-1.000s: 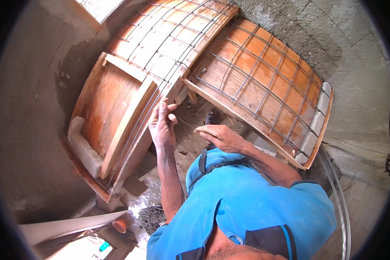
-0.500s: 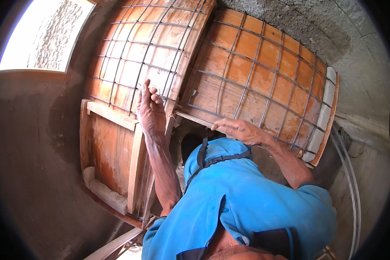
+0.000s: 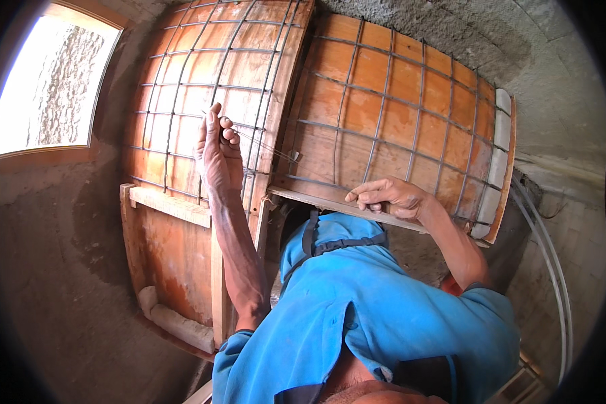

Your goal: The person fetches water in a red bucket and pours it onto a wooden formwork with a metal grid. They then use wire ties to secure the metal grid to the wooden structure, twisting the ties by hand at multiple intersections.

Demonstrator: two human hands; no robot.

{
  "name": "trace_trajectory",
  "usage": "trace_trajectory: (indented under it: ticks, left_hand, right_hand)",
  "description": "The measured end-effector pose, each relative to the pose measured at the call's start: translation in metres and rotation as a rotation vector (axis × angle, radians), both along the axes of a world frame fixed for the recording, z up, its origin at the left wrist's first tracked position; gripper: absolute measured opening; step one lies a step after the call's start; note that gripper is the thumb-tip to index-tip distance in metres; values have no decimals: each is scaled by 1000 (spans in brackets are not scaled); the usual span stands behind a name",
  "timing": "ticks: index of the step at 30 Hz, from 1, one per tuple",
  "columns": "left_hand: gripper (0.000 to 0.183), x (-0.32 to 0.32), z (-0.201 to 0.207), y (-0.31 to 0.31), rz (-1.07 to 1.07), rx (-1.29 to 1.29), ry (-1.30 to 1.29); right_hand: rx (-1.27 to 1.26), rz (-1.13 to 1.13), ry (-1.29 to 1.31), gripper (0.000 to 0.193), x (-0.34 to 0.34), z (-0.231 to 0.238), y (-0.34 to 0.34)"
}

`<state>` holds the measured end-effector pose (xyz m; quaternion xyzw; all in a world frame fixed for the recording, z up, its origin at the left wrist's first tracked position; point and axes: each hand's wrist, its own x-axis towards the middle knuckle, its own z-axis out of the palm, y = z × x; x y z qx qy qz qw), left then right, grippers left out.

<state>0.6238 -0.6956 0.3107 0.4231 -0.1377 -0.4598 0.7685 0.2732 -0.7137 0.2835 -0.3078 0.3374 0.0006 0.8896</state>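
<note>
My left hand (image 3: 219, 153) is raised before the left part of a rebar mesh (image 3: 176, 84), its thumb and fingers pinched on a thin wire (image 3: 256, 140). The wire slants right, toward a small pale piece (image 3: 293, 157) at the seam between the boards. My right hand (image 3: 396, 196) is over the lower edge of the right board (image 3: 323, 161). Its fingers are drawn together, the index pointing left and the others curled under; whether anything is between them is hidden. The dark bars cross in squares in front of both orange-brown boards.
A wooden frame (image 3: 171, 205) sits below the left board, with a pale block (image 3: 182, 324) along its bottom. White blocks (image 3: 497, 165) line the right board's edge. A bright window opening (image 3: 50, 84) is at upper left, two pale pipes (image 3: 549, 262) at right. Rough concrete (image 3: 478, 40) lies above.
My left hand has moved slightly left and up with the wire. My right hand has shifted right, and its fingers have curled more. The whole view has shifted a little.
</note>
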Motion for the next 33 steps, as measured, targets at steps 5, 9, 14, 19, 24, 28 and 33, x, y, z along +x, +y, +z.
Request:
trace_trajectory:
  ticks: [5,9,14,19,24,28,33]
  left_hand:
    - [35,-12,2,-5,-1,45,-47]
    - [34,-18,-3,-8,23,34,-29]
    - [29,-55,-22,-33,-28,79,44]
    - [27,-113,-75,-62,-164,162,196]
    - [33,-120,-122,-87,-211,302,162]
    - [47,-104,-144,-73,-233,603,-359]
    - [39,-93,-150,-74,-290,674,-489]
  right_hand:
    - [-314,286,200,39,5,2,-23]
    - [-504,386,324,44,0,6,-40]
    - [-1136,413,168,56,1,-9,-62]
    - [-995,364,358,54,61,29,-94]
    - [-1088,242,443,25,67,-25,-134]
    - [-1443,376,604,15,69,-67,-151]
    - [-1613,467,660,15,88,-100,-155]
